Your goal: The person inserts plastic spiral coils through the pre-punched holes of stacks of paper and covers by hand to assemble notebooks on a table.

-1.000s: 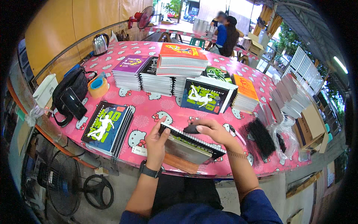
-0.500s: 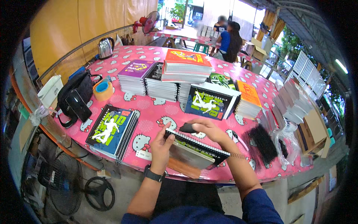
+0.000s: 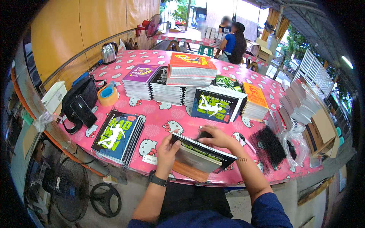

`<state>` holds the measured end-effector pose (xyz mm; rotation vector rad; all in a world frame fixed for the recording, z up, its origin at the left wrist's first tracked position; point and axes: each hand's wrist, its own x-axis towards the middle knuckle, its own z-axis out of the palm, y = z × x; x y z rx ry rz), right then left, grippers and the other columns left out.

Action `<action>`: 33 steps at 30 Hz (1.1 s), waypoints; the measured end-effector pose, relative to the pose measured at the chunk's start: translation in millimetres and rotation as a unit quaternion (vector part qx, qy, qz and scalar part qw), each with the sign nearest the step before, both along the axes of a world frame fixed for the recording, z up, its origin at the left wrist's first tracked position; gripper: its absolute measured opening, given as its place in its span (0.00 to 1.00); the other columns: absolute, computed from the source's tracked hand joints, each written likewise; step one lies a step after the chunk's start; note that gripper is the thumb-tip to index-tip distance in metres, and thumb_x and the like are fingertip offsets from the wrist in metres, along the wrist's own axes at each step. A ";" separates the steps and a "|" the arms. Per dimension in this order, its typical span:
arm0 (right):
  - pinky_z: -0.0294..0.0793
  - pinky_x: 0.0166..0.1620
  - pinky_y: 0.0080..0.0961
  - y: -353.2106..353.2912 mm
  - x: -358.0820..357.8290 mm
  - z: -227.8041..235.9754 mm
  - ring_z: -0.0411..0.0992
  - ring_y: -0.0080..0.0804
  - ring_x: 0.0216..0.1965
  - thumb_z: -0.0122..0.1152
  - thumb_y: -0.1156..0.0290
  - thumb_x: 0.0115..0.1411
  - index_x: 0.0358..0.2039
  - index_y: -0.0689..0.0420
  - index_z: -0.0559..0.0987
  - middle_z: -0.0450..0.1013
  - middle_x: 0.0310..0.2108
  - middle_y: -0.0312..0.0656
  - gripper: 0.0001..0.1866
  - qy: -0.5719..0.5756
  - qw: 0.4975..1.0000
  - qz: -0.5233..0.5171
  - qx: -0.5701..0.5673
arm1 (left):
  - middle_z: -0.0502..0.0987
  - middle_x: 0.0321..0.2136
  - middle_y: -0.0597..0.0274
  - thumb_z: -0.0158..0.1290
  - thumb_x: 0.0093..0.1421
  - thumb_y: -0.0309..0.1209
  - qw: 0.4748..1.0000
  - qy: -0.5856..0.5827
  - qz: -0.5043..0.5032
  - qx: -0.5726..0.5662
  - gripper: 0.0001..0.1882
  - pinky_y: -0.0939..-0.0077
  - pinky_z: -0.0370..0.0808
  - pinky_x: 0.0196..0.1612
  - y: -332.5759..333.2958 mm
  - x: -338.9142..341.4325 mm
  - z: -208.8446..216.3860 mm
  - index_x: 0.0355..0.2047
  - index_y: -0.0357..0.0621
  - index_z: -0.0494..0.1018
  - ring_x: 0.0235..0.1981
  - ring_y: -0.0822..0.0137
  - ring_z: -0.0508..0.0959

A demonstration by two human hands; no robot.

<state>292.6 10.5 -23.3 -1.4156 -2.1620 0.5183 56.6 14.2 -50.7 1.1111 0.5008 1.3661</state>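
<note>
My left hand (image 3: 167, 151) grips the left end of a dark notebook (image 3: 228, 161), which stands on its long edge with the punched edge up. White wire coil runs along that edge, and a loose coil end (image 3: 242, 160) sticks out past its right end. My right hand (image 3: 218, 138) is closed round a small black block (image 3: 205, 135) just behind the coiled edge; whether they touch cannot be told. A grey plate (image 3: 199, 159) and an orange-brown wooden board (image 3: 190, 171) sit against the notebook's near side. Left of my hands lies a stack of badminton notebooks (image 3: 116, 136).
Piles of notebooks (image 3: 192, 71) stand across the table (image 3: 159, 114), with an upright notebook (image 3: 213, 105) in front. A black coil bundle (image 3: 269, 146) and clear plastic bag (image 3: 298, 146) lie right. Tape rolls (image 3: 108, 95) and a black bag (image 3: 80, 98) sit left. Two people are behind.
My right hand and the black block have shifted a little rightward along the coiled edge. My left hand keeps its grip on the notebook. The whole view has shifted slightly.
</note>
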 end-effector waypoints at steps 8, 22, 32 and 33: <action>0.67 0.48 0.31 -68.1 -54.9 95.4 0.70 0.39 0.43 0.61 0.70 0.51 0.43 0.61 0.73 0.73 0.39 0.46 0.19 -0.020 0.992 -0.090 0.086 | 0.71 0.33 0.65 0.52 0.56 0.21 0.995 0.033 0.095 -0.025 0.09 0.82 0.68 0.40 -18.0 15.7 -7.2 0.39 0.33 0.69 0.35 0.76 0.71; 0.69 0.37 0.34 -46.7 -101.1 61.1 0.68 0.42 0.35 0.62 0.64 0.47 0.31 0.58 0.71 0.65 0.31 0.44 0.15 -0.066 0.980 0.008 0.186 | 0.72 0.34 0.65 0.48 0.60 0.25 0.998 0.044 0.037 0.019 0.12 0.85 0.68 0.35 -30.1 8.6 -29.4 0.43 0.32 0.69 0.33 0.77 0.71; 0.71 0.37 0.30 -48.4 -114.1 56.6 0.68 0.40 0.35 0.54 0.71 0.47 0.30 0.60 0.69 0.66 0.29 0.44 0.10 -0.186 0.956 -0.019 0.226 | 0.73 0.34 0.64 0.47 0.62 0.30 0.995 0.064 0.065 0.032 0.10 0.84 0.68 0.36 -25.2 5.9 -33.9 0.39 0.35 0.70 0.33 0.76 0.71; 0.71 0.37 0.30 -51.3 -114.4 55.7 0.68 0.40 0.35 0.52 0.72 0.47 0.30 0.60 0.69 0.66 0.29 0.44 0.09 -0.202 0.952 -0.019 0.229 | 0.73 0.34 0.64 0.47 0.62 0.30 0.994 0.066 0.082 0.024 0.10 0.84 0.68 0.36 -26.1 7.3 -36.0 0.39 0.35 0.70 0.33 0.76 0.71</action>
